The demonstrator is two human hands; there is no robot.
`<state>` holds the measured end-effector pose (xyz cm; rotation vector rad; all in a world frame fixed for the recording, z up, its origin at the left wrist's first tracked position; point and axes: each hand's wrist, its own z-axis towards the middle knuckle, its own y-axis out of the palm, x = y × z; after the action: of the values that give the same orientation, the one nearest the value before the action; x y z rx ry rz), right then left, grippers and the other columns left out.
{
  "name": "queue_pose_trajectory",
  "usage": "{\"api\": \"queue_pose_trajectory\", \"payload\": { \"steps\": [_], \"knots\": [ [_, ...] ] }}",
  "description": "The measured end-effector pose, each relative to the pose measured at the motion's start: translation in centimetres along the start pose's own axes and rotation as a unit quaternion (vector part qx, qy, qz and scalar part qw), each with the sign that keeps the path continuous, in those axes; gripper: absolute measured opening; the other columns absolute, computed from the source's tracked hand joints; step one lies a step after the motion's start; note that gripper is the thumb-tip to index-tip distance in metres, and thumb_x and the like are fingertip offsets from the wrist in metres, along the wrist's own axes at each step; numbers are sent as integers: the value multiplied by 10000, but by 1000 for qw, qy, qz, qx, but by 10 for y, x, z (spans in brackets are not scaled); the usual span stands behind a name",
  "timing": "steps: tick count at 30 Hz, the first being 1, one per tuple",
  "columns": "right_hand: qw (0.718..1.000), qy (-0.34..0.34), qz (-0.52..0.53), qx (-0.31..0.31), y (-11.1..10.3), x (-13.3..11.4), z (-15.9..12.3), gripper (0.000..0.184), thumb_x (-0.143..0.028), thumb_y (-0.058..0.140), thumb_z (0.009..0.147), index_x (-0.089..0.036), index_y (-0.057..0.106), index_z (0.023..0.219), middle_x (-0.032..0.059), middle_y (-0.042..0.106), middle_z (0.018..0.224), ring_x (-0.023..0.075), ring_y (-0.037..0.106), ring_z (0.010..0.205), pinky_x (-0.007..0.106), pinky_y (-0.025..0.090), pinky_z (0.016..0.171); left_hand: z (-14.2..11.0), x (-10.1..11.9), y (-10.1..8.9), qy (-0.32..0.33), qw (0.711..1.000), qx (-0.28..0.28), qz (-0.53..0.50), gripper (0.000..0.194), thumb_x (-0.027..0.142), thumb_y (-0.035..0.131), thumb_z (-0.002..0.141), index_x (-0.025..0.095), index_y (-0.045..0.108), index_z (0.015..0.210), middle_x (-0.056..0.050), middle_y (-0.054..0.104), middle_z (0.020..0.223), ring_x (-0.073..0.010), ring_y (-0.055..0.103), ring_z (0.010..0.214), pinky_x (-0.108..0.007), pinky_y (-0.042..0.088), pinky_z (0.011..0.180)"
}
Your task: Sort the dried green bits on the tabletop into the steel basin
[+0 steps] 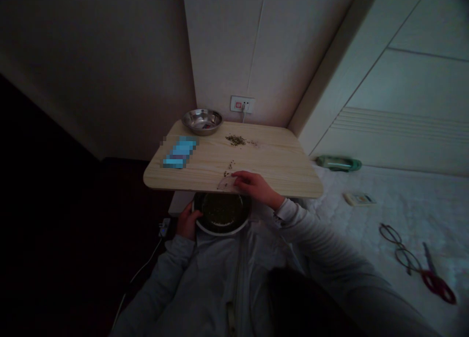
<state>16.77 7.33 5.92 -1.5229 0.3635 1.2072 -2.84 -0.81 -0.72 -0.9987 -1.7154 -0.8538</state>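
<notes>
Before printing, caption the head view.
Left hand holding a round dish, right hand at the near edge of a tabletop, beside scattered bits.

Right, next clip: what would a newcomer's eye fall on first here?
Probably the pixelated bright blue patch on the left of the wood-grain tabletop, vivid in a dim room, with a shiny metal bowl behind it. Next, perhaps, the small greenish heap of grains toward the tabletop's far side. Then the right hand at the near edge, and the left hand gripping a white-rimmed bowl below it.
</notes>
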Motion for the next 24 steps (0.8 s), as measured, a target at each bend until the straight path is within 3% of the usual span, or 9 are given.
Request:
{"api": "queue_pose_trajectory", "payload": {
  "steps": [5, 11, 17, 24],
  "knots": [
    [1000, -3, -1, 1, -4, 1, 0, 326, -259, 453, 702, -149, 528, 999, 10, 573, 723, 85, 476, 612, 215, 372, 598, -2, 4, 1, -15, 1000, -19, -20, 425, 152, 529, 437, 155, 616, 853, 28, 602, 612, -137, 515, 596, -237, 389, 567],
    [999, 12, -17, 48, -11, 8, 4, 315, -250, 449, 698, -135, 529, 980, 18, 579, 732, 89, 477, 610, 226, 375, 610, -4, 5, 3, -19, 999, -14, -24, 401, 141, 519, 436, 154, 616, 825, 35, 584, 564, -131, 508, 582, -233, 385, 561],
    [999, 6, -25, 35, -7, 9, 5, 318, -263, 459, 696, -141, 533, 980, 10, 577, 712, 83, 467, 592, 215, 370, 591, -10, 14, 5, 0, 1000, -3, -6, 291, 143, 522, 420, 157, 616, 695, 35, 582, 569, -129, 497, 577, -224, 377, 539],
    [999, 7, -22, 23, -4, 2, 2, 314, -258, 454, 701, -146, 533, 984, 10, 576, 724, 83, 471, 600, 214, 370, 595, -8, 13, 5, -12, 1000, -11, -8, 277, 155, 521, 420, 163, 611, 682, 37, 573, 557, -131, 498, 570, -226, 377, 537]
  ]
}}
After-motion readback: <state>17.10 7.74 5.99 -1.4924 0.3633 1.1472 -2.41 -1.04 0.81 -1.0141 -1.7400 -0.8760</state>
